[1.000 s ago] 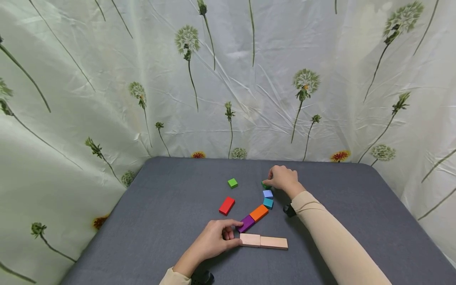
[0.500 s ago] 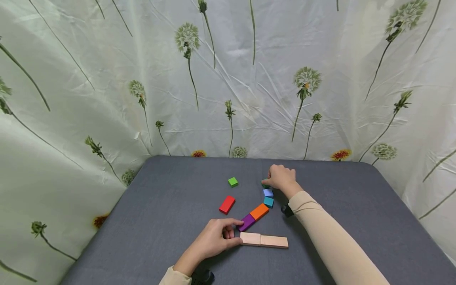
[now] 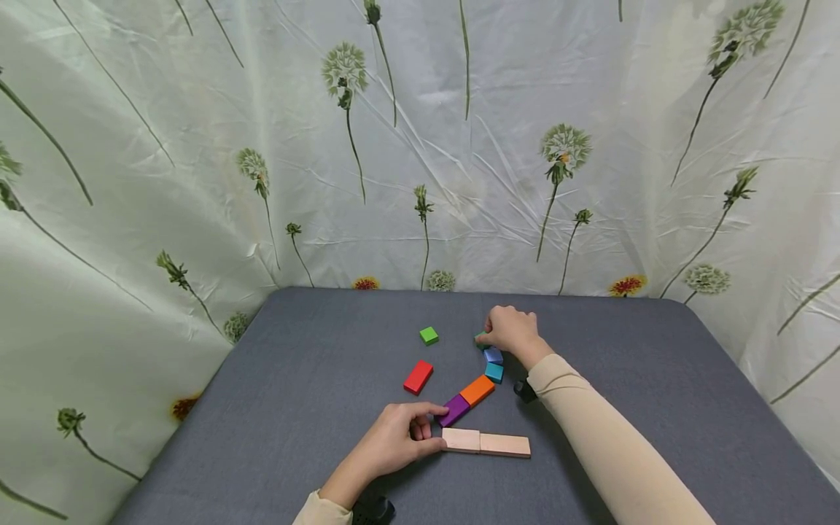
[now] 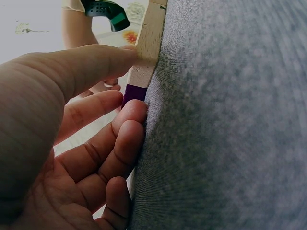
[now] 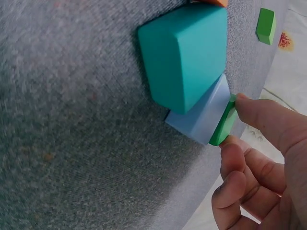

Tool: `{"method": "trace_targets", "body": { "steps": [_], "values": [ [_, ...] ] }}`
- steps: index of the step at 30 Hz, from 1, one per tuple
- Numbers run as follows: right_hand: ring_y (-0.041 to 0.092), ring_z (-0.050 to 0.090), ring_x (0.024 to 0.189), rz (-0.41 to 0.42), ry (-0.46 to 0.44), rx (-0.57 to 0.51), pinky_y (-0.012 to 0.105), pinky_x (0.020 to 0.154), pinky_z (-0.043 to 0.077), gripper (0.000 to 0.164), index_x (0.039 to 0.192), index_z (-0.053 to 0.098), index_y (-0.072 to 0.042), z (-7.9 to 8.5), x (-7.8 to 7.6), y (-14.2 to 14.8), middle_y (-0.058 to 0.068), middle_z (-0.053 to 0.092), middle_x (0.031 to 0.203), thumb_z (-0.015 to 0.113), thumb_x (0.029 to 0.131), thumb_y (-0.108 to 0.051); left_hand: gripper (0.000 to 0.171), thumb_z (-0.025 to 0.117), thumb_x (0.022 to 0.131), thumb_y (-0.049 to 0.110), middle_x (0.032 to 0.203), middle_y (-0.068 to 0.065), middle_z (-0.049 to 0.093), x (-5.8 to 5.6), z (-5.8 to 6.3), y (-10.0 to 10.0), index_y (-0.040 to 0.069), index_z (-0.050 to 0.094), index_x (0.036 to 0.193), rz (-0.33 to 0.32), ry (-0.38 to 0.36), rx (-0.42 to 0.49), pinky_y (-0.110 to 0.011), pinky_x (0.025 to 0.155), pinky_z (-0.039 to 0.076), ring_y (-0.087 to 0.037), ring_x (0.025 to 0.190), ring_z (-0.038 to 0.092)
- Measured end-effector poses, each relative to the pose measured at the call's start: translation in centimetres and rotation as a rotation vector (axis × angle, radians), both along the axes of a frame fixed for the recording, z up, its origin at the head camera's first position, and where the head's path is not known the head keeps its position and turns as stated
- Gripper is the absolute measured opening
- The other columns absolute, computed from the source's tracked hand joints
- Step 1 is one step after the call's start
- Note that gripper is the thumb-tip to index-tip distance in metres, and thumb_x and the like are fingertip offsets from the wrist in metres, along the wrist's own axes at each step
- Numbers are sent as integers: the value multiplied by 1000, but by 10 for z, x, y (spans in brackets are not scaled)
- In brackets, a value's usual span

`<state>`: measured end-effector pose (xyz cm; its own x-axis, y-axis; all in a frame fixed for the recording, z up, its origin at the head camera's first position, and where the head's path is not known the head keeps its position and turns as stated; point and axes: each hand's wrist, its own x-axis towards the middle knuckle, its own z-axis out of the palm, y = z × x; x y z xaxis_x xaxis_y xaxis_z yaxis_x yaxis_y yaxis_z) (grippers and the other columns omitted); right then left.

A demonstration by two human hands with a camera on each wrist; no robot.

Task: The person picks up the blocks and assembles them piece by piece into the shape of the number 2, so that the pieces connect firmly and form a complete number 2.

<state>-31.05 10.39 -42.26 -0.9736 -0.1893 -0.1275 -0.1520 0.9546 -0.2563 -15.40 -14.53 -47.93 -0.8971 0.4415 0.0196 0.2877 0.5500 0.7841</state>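
Facing a flowered curtain (image 3: pixel 420 146), well beyond the orange block (image 3: pixel 477 391), over a grey table (image 3: pixel 315 364) spread around that block. Resting the left hand (image 3: pixel 400 437) to the near left of the orange block, relaxed, with thumb against the end of a shorter wooden block (image 3: pixel 461 440) and index finger on a purple block (image 3: pixel 454 410). Pinching a dark green block (image 5: pixel 224 122) between thumb and fingertips of the right hand (image 3: pixel 515 329), beyond the orange block. Laid out around the orange block: nearer, a longer wooden block (image 3: pixel 504 445) end to end with the shorter; left, a red block (image 3: pixel 418 378); against its near end, the purple; just past its far end, a teal block (image 3: pixel 494 372); farther, a light blue block (image 3: pixel 494 356) against teal and dark green; beyond and left, a light green block (image 3: pixel 429 336).
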Motion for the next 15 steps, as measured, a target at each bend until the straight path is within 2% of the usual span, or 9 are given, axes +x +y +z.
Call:
{"method": "trace_targets", "body": {
  "steps": [7, 15],
  "values": [
    [22, 55, 75, 15, -1, 1, 50, 87, 39, 33, 78, 65, -16, -1, 1, -2, 0, 56, 76, 83, 95, -39, 42, 90, 89, 20, 76, 12, 61, 1, 0, 1, 17, 77, 129, 4, 8, -6, -19, 59, 46, 2, 65, 52],
    [24, 64, 82, 26, -8, 10, 53, 91, 45, 21, 90, 76, -18, -1, 0, -3, 2, 73, 94, 84, 95, -37, 42, 90, 89, 20, 76, 12, 61, 0, 1, 0, 17, 77, 129, 6, -1, -7, -19, 59, 46, 2, 65, 52]
  ]
}}
